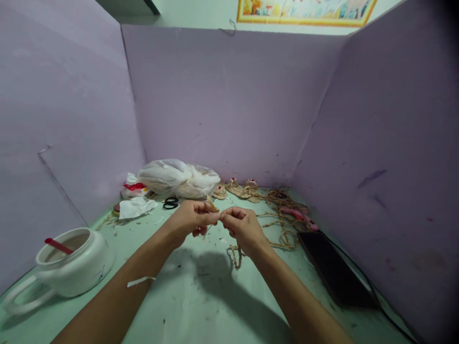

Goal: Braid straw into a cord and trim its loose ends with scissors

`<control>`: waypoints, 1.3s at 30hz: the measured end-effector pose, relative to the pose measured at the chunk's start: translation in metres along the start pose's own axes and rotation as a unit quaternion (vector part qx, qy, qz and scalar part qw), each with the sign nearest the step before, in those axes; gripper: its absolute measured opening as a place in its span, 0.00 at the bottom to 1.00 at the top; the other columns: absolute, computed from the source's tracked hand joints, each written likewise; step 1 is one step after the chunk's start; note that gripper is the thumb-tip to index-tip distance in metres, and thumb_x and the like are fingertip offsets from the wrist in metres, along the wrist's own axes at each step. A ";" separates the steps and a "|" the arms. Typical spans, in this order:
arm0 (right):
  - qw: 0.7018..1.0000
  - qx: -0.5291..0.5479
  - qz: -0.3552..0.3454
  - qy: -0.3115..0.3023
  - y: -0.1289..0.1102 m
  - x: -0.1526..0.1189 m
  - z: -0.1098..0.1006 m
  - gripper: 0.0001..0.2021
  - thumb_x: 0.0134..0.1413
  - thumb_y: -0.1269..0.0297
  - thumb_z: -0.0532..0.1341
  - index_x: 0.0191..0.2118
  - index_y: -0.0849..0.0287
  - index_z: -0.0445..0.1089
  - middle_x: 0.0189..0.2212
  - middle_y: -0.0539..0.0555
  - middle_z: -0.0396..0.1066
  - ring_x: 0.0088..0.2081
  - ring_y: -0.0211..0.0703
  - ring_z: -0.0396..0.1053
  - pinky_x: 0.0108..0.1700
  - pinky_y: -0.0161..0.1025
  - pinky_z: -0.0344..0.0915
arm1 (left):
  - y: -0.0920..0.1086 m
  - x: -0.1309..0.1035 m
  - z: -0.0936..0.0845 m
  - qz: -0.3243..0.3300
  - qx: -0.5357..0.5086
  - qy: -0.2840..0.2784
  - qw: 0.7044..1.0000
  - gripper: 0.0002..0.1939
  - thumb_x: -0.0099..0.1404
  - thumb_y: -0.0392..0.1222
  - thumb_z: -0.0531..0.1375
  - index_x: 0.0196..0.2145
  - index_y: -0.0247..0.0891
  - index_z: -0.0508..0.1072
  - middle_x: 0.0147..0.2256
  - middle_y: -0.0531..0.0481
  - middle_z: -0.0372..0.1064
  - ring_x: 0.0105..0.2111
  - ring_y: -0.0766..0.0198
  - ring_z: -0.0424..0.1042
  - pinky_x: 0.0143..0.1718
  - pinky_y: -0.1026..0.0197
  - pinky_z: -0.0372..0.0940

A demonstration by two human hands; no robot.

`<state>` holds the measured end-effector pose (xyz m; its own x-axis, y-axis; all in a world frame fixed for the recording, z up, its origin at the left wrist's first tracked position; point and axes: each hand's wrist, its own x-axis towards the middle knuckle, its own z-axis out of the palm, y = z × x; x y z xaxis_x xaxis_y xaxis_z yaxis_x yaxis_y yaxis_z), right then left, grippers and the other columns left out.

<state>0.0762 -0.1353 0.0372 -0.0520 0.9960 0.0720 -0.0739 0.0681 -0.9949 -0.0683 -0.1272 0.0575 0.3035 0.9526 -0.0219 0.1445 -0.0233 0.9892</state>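
Note:
My left hand point(191, 219) is closed in a pinch around a small tan piece point(212, 204) that pokes up above its fingertips. Meeting it at the fingertips, my right hand point(243, 227) pinches too, but what lies between its fingers is too small to make out. A short length of braided twine point(236, 258) shows just below the right hand; whether it connects to the held piece cannot be seen. Across my left forearm lies a thin white strip point(140, 282).
Black-handled scissors point(171, 203) lie beyond my left hand, near a white plastic bag point(172, 177). Small woven straw items point(244, 190) sit along the back wall. Tangled twine point(285, 234), a pink tool point(299, 215) and a phone point(333, 270) are right; a white mug point(77, 267) stands left.

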 end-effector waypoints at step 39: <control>0.917 -0.299 -0.228 0.129 0.011 -0.008 0.003 0.08 0.46 0.63 0.56 0.23 0.59 0.68 0.18 0.50 0.67 0.21 0.36 0.61 0.25 0.33 0.53 | 0.011 -0.020 0.016 0.178 0.420 0.091 0.885 0.11 0.52 0.34 0.52 0.15 0.35 0.66 0.16 0.53 0.58 0.19 0.69 0.55 0.22 0.64 0.48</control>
<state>0.0730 -0.1431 0.0261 0.0922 0.8308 0.5489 0.5348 0.4236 -0.7311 -0.0580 -0.1512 0.0666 0.3245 0.8706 0.3698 0.7429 -0.4766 0.4701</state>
